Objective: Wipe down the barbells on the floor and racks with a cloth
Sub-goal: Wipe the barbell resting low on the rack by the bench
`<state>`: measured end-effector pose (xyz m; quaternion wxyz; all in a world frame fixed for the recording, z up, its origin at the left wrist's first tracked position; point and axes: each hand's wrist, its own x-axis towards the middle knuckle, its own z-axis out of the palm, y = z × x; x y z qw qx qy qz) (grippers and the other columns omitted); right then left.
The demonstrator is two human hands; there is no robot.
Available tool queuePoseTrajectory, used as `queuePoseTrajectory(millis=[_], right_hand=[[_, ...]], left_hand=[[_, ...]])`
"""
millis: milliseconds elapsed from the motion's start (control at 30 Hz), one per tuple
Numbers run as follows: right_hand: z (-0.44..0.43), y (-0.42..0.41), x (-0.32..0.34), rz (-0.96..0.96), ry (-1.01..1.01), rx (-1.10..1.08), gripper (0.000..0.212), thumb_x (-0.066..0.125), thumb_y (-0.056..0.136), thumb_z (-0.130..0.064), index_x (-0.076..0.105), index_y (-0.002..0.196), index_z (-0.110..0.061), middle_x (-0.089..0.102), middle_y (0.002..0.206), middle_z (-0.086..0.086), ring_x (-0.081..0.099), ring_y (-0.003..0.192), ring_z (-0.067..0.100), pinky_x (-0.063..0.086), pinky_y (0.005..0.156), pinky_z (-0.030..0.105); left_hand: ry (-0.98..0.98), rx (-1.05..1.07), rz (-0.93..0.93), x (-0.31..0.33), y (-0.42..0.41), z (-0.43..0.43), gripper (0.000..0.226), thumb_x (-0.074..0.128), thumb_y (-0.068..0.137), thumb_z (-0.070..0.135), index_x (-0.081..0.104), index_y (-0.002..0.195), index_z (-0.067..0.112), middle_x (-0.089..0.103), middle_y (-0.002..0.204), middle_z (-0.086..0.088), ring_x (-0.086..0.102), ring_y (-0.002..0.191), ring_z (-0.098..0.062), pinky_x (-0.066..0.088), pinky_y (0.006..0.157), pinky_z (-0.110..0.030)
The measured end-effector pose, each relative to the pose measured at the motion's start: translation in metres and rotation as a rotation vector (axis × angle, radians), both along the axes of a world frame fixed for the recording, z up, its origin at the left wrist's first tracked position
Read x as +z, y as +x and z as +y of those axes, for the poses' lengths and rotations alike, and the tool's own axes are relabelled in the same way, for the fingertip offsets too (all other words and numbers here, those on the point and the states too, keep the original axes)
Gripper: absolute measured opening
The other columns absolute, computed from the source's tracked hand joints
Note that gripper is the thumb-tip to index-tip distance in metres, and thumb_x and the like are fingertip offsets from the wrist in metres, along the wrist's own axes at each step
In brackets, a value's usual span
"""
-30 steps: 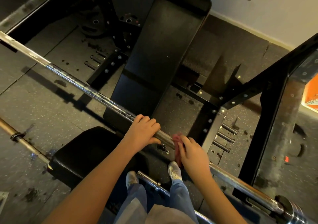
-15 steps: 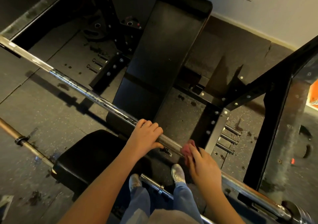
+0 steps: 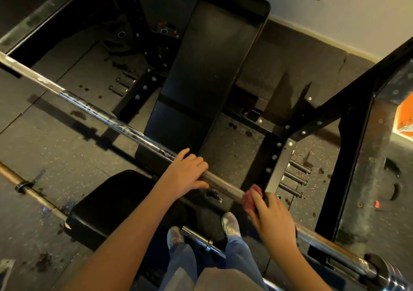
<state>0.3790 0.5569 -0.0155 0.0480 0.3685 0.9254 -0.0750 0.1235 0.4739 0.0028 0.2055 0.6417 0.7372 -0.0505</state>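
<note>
A long steel barbell runs across the rack from upper left to lower right. My left hand grips its shaft near the middle. Just to the right, my right hand presses a small pink cloth around the same bar. A second barbell lies on the floor below, passing under the bench and between my feet, where its chrome part shows.
A black bench lies under the racked bar, with its seat pad near my feet. Black rack uprights stand at right with pegs. Weight plates lie at the back left on rubber flooring.
My right hand has slid the pink cloth a little to the right along the racked bar. My left hand keeps its grip in the same spot.
</note>
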Motion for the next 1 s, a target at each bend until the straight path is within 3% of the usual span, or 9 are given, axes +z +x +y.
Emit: queuePoseTrajectory(millis=[67, 133, 200, 333, 533, 633, 767, 867, 1000], right_hand=[[-0.003, -0.022, 0.007, -0.014, -0.042, -0.013, 0.055, 0.083, 0.071, -0.039, 0.065, 0.117, -0.014, 0.067, 0.095, 0.012, 0.067, 0.074, 0.027, 0.055, 0.055, 0.035], [-0.006, -0.043, 0.009, -0.008, -0.122, -0.026, 0.044, 0.058, 0.090, -0.045, 0.059, 0.125, -0.020, 0.064, 0.108, 0.010, 0.065, 0.087, 0.026, 0.055, 0.066, 0.036], [-0.009, -0.066, 0.008, 0.033, -0.161, -0.005, 0.041, 0.045, 0.093, -0.045, 0.057, 0.123, -0.020, 0.063, 0.103, 0.010, 0.065, 0.082, 0.025, 0.054, 0.061, 0.034], [-0.012, -0.095, 0.007, 0.126, -0.163, 0.116, 0.039, 0.057, 0.090, -0.040, 0.058, 0.120, -0.015, 0.063, 0.089, 0.007, 0.063, 0.066, 0.021, 0.047, 0.049, 0.028], [0.010, -0.020, 0.025, -0.044, -0.279, 0.120, 0.055, 0.033, 0.099, -0.048, 0.023, 0.149, -0.026, 0.048, 0.132, 0.006, 0.057, 0.108, 0.020, 0.051, 0.081, 0.029], [0.015, -0.024, 0.028, -0.124, -0.358, 0.136, 0.055, 0.028, 0.102, -0.047, 0.013, 0.150, -0.026, 0.038, 0.141, 0.003, 0.049, 0.121, 0.019, 0.047, 0.092, 0.028], [0.010, -0.061, 0.020, -0.037, -0.305, 0.149, 0.049, 0.028, 0.102, -0.047, 0.024, 0.146, -0.025, 0.047, 0.132, 0.002, 0.056, 0.109, 0.018, 0.051, 0.081, 0.027], [0.003, -0.096, 0.017, 0.006, -0.319, 0.173, 0.045, 0.031, 0.102, -0.045, 0.030, 0.142, -0.022, 0.051, 0.124, 0.004, 0.058, 0.101, 0.019, 0.044, 0.070, 0.026], [0.000, -0.102, 0.019, 0.019, -0.312, 0.166, 0.047, 0.032, 0.101, -0.047, 0.029, 0.142, -0.025, 0.052, 0.123, 0.002, 0.059, 0.099, 0.018, 0.045, 0.070, 0.027]], left_hand=[[0.094, 0.076, 0.045, -0.008, 0.000, -0.008, 0.051, 0.043, 0.085, 0.061, 0.055, 0.118, 0.025, 0.055, 0.118, 0.005, 0.049, 0.119, -0.017, 0.017, 0.116, -0.043], [0.181, 0.139, 0.076, -0.015, -0.002, -0.015, 0.053, 0.044, 0.078, 0.065, 0.060, 0.108, 0.023, 0.058, 0.107, 0.003, 0.056, 0.107, -0.019, 0.027, 0.111, -0.045], [0.183, 0.144, 0.078, -0.016, -0.003, -0.016, 0.051, 0.047, 0.077, 0.064, 0.060, 0.105, 0.023, 0.059, 0.103, 0.004, 0.057, 0.103, -0.019, 0.030, 0.108, -0.044], [0.078, 0.142, 0.120, -0.009, 0.000, -0.009, 0.049, 0.052, 0.083, 0.062, 0.054, 0.115, 0.024, 0.053, 0.113, 0.004, 0.049, 0.114, -0.017, 0.023, 0.111, -0.040], [0.117, 0.179, 0.105, -0.009, 0.002, -0.016, 0.047, 0.052, 0.075, 0.064, 0.056, 0.101, 0.025, 0.056, 0.101, 0.005, 0.056, 0.102, -0.020, 0.033, 0.106, -0.044], [0.099, 0.193, 0.103, -0.007, 0.005, -0.015, 0.046, 0.056, 0.076, 0.062, 0.056, 0.104, 0.025, 0.055, 0.105, 0.004, 0.055, 0.107, -0.020, 0.029, 0.109, -0.044], [0.107, 0.185, 0.095, -0.007, 0.004, -0.013, 0.047, 0.052, 0.078, 0.062, 0.056, 0.105, 0.024, 0.056, 0.106, 0.004, 0.054, 0.109, -0.019, 0.026, 0.111, -0.043], [0.114, 0.172, 0.095, -0.005, 0.003, -0.011, 0.051, 0.044, 0.076, 0.063, 0.057, 0.105, 0.023, 0.056, 0.106, 0.003, 0.055, 0.108, -0.019, 0.027, 0.110, -0.043], [0.166, 0.146, 0.016, -0.009, -0.004, -0.014, 0.052, 0.042, 0.079, 0.061, 0.058, 0.112, 0.024, 0.057, 0.112, 0.005, 0.053, 0.113, -0.016, 0.023, 0.112, -0.040]])
